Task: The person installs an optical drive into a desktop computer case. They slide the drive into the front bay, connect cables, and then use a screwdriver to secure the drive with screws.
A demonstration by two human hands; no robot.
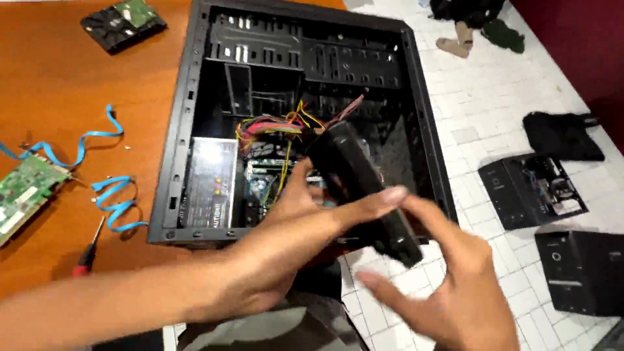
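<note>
A black rectangular drive unit sits between both hands, held above the lower right corner of an open black computer case. It is a long flat box with a dark, slightly glossy top face and a narrower end face; motion blur hides any finer detail. Its long axis runs diagonally: one end points up and left into the case, toward the bundle of coloured wires, and the other end points down and right, out past the case edge over the white tiled floor. It is tilted, with the far end higher in the view.

The left hand wraps around the unit from the left, thumb stretched along its near side, so its fingers are closed on it. The right hand meets the lower end of the unit with its fingers spread and partly curled; blur makes it hard to tell whether they clamp or only touch it.

The case lies on its side on an orange-brown desk. Inside it are a silver power supply and a circuit board. On the desk to the left lie a hard drive, blue flat cables, a green card and a red-handled screwdriver. Black panels lie on the floor.
</note>
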